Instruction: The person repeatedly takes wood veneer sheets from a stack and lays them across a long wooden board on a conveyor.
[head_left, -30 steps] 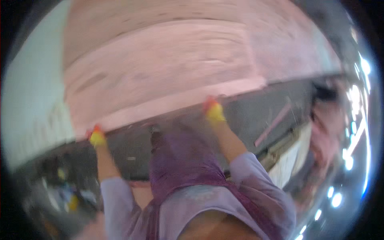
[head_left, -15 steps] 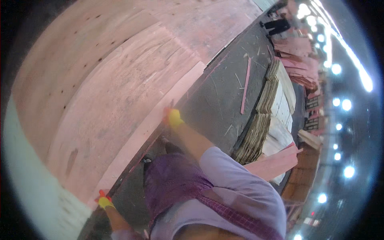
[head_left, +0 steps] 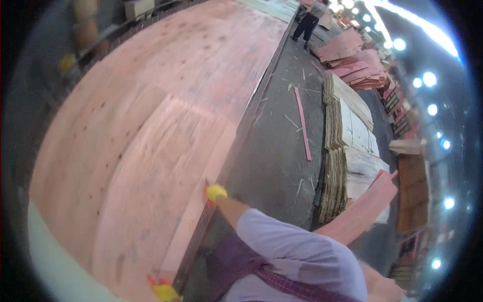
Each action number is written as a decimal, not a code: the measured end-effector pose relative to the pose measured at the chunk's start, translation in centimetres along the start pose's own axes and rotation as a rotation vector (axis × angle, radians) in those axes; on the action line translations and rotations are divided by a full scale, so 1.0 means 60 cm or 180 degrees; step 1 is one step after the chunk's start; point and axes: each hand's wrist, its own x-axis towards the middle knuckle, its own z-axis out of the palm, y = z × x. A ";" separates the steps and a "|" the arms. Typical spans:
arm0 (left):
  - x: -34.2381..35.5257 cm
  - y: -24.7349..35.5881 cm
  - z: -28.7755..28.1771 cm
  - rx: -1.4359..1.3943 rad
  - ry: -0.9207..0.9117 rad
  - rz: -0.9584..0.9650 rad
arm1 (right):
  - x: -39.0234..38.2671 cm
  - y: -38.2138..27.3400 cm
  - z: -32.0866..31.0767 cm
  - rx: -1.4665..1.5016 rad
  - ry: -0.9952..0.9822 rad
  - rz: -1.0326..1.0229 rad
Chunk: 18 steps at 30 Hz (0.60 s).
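Note:
A long narrow strip of pink wood veneer (head_left: 198, 204) lies along the near edge of a broad stack of pinkish veneer sheets (head_left: 136, 83). My left hand (head_left: 163, 289), in a yellow and orange glove, is at the strip's lower end, its fingers apart. Farther up, my right hand (head_left: 215, 193), gloved alike, touches the strip's outer edge. One of its fingers stretches over the wood, though the hand is somewhat blurred. A wider sheet (head_left: 151, 186) lies beside the strip on the stack. Neither hand visibly grips anything.
Right of the walkway are stacked pale veneer bundles (head_left: 334, 186) with a pink sheet (head_left: 359, 209) across them. A thin pink offcut (head_left: 303, 123) and scraps lie on the dark floor (head_left: 261, 161). Farther back are pink sheets (head_left: 352, 63) and another person (head_left: 309, 22).
The view has swung, showing more of the walkway and the far person. Both hands remain at the strip's edge and appear lower in the picture, the left now near the bottom rim.

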 end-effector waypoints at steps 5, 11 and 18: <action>0.004 0.369 0.073 -0.0149 0.0495 0.0825 | 0.002 0.009 -0.015 0.0240 -0.0081 0.0015; 0.038 0.581 0.152 0.0237 -0.0695 0.1436 | 0.100 0.060 -0.067 0.0816 -0.1492 -0.0149; 0.096 0.567 0.211 0.0834 -0.0801 0.1405 | 0.186 0.178 -0.320 0.0781 -0.2328 -0.0275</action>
